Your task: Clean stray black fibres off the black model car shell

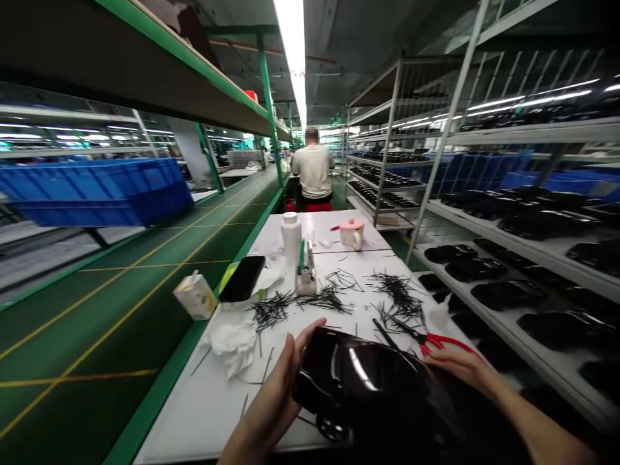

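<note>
A large glossy black toy car body (382, 374) lies tilted across the front of the white table, with a small spoked wheel (332, 427) showing at its lower left. My left hand (285, 374) grips its left end, thumb and fingers against the edge. On the far right side, my right hand (460, 365) holds the same body, its fingertips partly hidden. Just beyond those fingers are red-handled cutting pliers (436, 341), lying among thin black strips (400, 294). The near part of the car body runs out of the picture.
The white table (179, 413) carries crumpled tissue (235, 345), a black phone (243, 278), a white bottle (291, 236), a tool holder (306, 278) and a pink-lidded mug (352, 234). A green conveyor (121, 323) runs left; racks of black shells (501, 297) stand right. A person (312, 171) sits ahead.
</note>
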